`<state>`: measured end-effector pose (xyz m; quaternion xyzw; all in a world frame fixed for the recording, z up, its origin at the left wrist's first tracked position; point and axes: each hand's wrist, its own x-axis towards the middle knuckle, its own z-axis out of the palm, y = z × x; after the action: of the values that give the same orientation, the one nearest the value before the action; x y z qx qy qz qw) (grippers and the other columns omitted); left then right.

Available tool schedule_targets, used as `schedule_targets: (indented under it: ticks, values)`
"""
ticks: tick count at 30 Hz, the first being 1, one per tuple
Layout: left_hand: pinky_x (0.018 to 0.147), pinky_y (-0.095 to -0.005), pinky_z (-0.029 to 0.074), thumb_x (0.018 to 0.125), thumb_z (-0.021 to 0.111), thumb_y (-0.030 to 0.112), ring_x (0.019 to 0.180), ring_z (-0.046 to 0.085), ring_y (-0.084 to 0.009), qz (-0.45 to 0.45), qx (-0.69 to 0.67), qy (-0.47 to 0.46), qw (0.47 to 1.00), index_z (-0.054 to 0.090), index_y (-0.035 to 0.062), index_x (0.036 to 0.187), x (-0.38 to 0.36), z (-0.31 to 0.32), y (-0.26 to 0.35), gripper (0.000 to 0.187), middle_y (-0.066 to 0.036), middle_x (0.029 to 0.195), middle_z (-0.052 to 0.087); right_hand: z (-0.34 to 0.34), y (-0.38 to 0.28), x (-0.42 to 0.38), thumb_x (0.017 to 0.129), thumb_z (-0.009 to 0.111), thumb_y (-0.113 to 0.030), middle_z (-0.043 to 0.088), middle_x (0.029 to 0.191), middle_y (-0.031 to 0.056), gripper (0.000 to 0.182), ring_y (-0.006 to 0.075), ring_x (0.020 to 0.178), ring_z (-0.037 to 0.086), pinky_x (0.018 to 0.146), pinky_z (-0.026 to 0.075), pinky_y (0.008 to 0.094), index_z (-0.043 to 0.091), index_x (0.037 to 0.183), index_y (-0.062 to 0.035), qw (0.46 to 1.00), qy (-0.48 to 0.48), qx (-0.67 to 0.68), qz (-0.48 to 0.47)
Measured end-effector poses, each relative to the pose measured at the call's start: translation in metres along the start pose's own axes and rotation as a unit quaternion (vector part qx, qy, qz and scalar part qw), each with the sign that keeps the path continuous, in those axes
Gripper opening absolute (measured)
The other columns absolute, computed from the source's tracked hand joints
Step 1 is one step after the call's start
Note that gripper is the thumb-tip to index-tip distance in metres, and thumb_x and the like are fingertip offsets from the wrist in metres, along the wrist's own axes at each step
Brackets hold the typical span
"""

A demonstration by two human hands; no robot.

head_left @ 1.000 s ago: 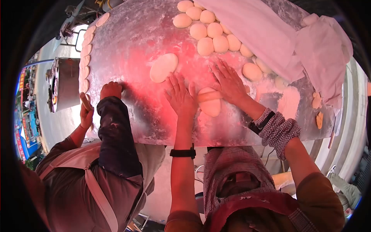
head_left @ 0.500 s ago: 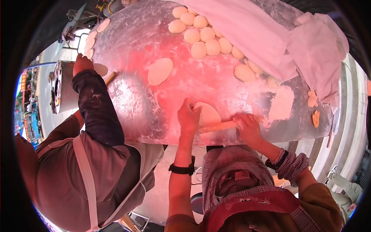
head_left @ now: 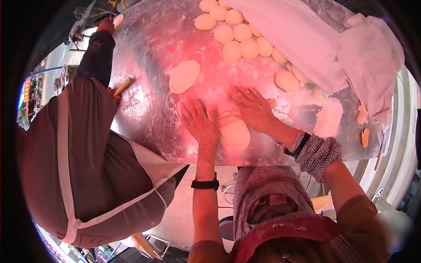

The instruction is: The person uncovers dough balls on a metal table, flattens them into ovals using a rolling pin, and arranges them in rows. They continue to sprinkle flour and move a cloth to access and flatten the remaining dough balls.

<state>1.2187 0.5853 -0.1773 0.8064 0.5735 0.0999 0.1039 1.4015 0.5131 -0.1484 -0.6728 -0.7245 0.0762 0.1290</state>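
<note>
A pale flattened dough piece (head_left: 237, 136) lies on the floury metal table near its front edge. Across its far part runs a wooden rolling pin (head_left: 229, 119). My left hand (head_left: 200, 123) is over the pin's left end, palm down with fingers stretched out. On the other side, my right hand (head_left: 254, 109) lies over the pin, its fingers spread and pointing away from me; the pin's right tip shows past it. Both palms hide parts of the pin. Farther off rests another flattened oval of dough (head_left: 185, 76).
Several dough balls (head_left: 242, 32) sit at the back, partly under a pale cloth (head_left: 289, 30). White flour (head_left: 329, 117) is heaped at the right. A co-worker (head_left: 87, 144) on the left reaches to the table's far-left edge, near a second rolling pin (head_left: 124, 87).
My hands have gone from holding the dough edge and the pin's right part to lying flat over the pin, which has moved away from me. The co-worker's arm has reached farther off.
</note>
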Motion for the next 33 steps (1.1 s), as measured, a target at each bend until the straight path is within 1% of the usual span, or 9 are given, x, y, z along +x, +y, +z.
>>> schedule_targets:
  ticks: [4, 6, 11, 19, 23, 27, 30, 31, 33]
  values:
    - [0.117, -0.0546, 0.014, 0.098, 0.041, 0.050, 0.148, 0.020, -0.0359, 0.016, -0.014, 0.022, 1.000, 0.025, 0.0041, 0.153, 0.017, -0.010, 0.005, 0.073, -0.015, 0.161, 0.021, 0.008, 0.009, 0.021, 0.088, 0.060, -0.042, 0.041, 0.151, 0.0103, 0.066, 0.0250, 0.143, 0.031, 0.118, 0.023, 0.0454, 0.046, 0.142, -0.0064, 0.997, 0.018, -0.023, 0.067]
    - [0.117, -0.0550, 0.015, 0.098, 0.041, 0.056, 0.148, 0.021, -0.0352, 0.079, -0.007, -0.041, 0.996, 0.026, 0.0024, 0.153, -0.057, -0.025, 0.005, 0.078, -0.016, 0.160, 0.024, -0.011, -0.014, -0.047, 0.087, 0.062, -0.040, 0.040, 0.152, 0.0110, 0.067, 0.0256, 0.142, 0.034, 0.117, 0.024, 0.0444, 0.046, 0.142, -0.0053, 0.995, -0.080, 0.020, 0.064]
    - [0.116, -0.0537, 0.015, 0.096, 0.040, 0.060, 0.147, 0.023, -0.0321, 0.086, -0.064, -0.159, 0.981, 0.022, -0.0006, 0.153, -0.182, -0.057, 0.007, 0.085, -0.017, 0.158, 0.027, -0.036, -0.042, -0.161, 0.085, 0.065, -0.033, 0.041, 0.151, 0.0087, 0.062, 0.0257, 0.137, 0.039, 0.114, 0.029, 0.0436, 0.050, 0.138, -0.0069, 0.997, -0.078, 0.017, -0.019]
    - [0.116, -0.0537, 0.017, 0.096, 0.050, 0.045, 0.148, 0.021, -0.0347, -0.011, -0.068, 0.030, 0.997, 0.018, 0.0007, 0.154, -0.037, -0.030, 0.017, 0.080, -0.018, 0.160, 0.023, -0.015, 0.002, -0.033, 0.089, 0.063, -0.029, 0.041, 0.151, 0.0103, 0.060, 0.0292, 0.137, 0.040, 0.115, 0.028, 0.0446, 0.046, 0.143, -0.0074, 0.991, -0.034, 0.101, 0.077]
    - [0.117, -0.0543, 0.016, 0.089, 0.060, 0.044, 0.148, 0.023, -0.0309, 0.149, -0.085, -0.137, 0.976, 0.031, 0.0071, 0.152, -0.120, -0.023, 0.042, 0.078, -0.013, 0.159, 0.028, 0.001, 0.012, -0.049, 0.090, 0.062, -0.029, 0.040, 0.151, 0.0113, 0.058, 0.0297, 0.136, 0.041, 0.114, 0.029, 0.0447, 0.047, 0.141, -0.0063, 0.999, -0.035, 0.036, 0.015]
    - [0.117, -0.0552, 0.017, 0.095, 0.057, 0.034, 0.145, 0.029, -0.0352, 0.172, -0.072, -0.105, 0.977, 0.036, 0.0076, 0.150, -0.134, -0.022, 0.043, 0.065, -0.016, 0.158, 0.029, -0.004, 0.021, -0.008, 0.090, 0.062, -0.027, 0.043, 0.148, 0.0121, 0.055, 0.0287, 0.134, 0.042, 0.111, 0.032, 0.0445, 0.048, 0.139, -0.0060, 0.995, 0.034, -0.008, 0.091]
    - [0.102, -0.0437, 0.043, 0.086, 0.070, 0.015, 0.126, 0.052, -0.0366, -0.040, -0.273, 0.043, 0.960, 0.050, 0.0046, 0.138, -0.073, -0.030, 0.061, 0.056, -0.025, 0.136, 0.053, 0.009, 0.027, -0.004, 0.088, 0.064, -0.023, 0.051, 0.137, 0.0114, 0.048, 0.0279, 0.126, 0.047, 0.104, 0.038, 0.0441, 0.052, 0.131, -0.0053, 0.998, 0.040, 0.011, 0.057]
    - [0.102, -0.0437, 0.043, 0.086, 0.070, 0.015, 0.126, 0.052, -0.0366, -0.041, -0.275, 0.046, 0.960, 0.050, 0.0046, 0.138, -0.053, -0.029, 0.062, 0.056, -0.025, 0.136, 0.053, 0.011, 0.031, -0.005, 0.085, 0.066, -0.020, 0.056, 0.128, 0.0107, 0.043, 0.0277, 0.120, 0.052, 0.099, 0.042, 0.0436, 0.055, 0.124, -0.0047, 0.999, 0.035, 0.017, 0.029]
    - [0.083, -0.0361, 0.054, 0.081, 0.073, 0.008, 0.098, 0.068, -0.0320, -0.117, -0.248, -0.216, 0.937, 0.056, 0.0023, 0.128, -0.026, -0.030, 0.051, 0.050, -0.022, 0.113, 0.066, 0.000, 0.031, -0.010, 0.084, 0.067, -0.018, 0.057, 0.122, 0.0097, 0.040, 0.0283, 0.114, 0.053, 0.095, 0.044, 0.0439, 0.055, 0.120, -0.0054, 0.998, 0.010, 0.019, 0.067]
